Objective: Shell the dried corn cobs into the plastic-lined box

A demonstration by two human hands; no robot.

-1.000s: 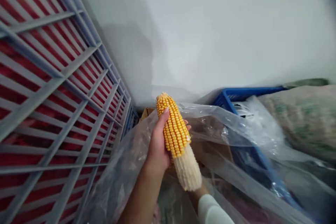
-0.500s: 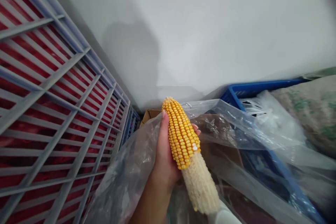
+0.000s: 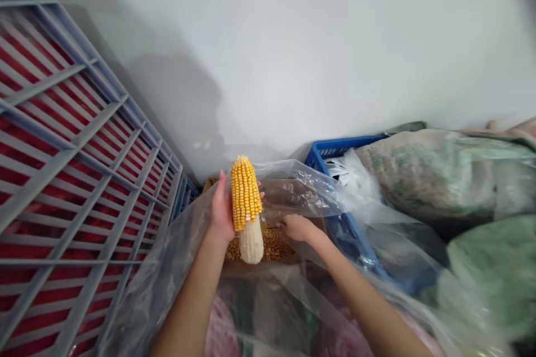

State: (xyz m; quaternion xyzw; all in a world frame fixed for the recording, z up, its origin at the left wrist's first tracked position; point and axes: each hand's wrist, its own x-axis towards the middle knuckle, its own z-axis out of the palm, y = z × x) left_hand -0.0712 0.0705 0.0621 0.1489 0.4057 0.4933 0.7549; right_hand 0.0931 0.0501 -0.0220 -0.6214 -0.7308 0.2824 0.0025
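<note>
My left hand [image 3: 221, 212] grips a corn cob [image 3: 245, 192] upright over a cardboard box. Yellow kernels cover the cob's upper part, while its lower part is bare and pale. Loose corn kernels [image 3: 274, 244] lie in the box [image 3: 318, 226] below. To the right of the cob, my right hand [image 3: 295, 227] is apart from it, low over the kernels with its fingers curled together. Whatever those fingers may hold is too small to make out. A clear plastic sheet [image 3: 178, 268] spreads around the box and under my arms.
A grey slatted crate [image 3: 79, 153] with red contents stands close on the left. At the right are a blue crate [image 3: 349, 140] with a white plastic bag [image 3: 355, 175], a patterned sack [image 3: 435, 173] and a green sack [image 3: 494, 268]. A white wall [image 3: 335, 56] rises behind.
My right hand has come into view, low over the kernels. The view has shifted and widened, and the cob, still in my left hand, now stands more upright and farther left in the picture.
</note>
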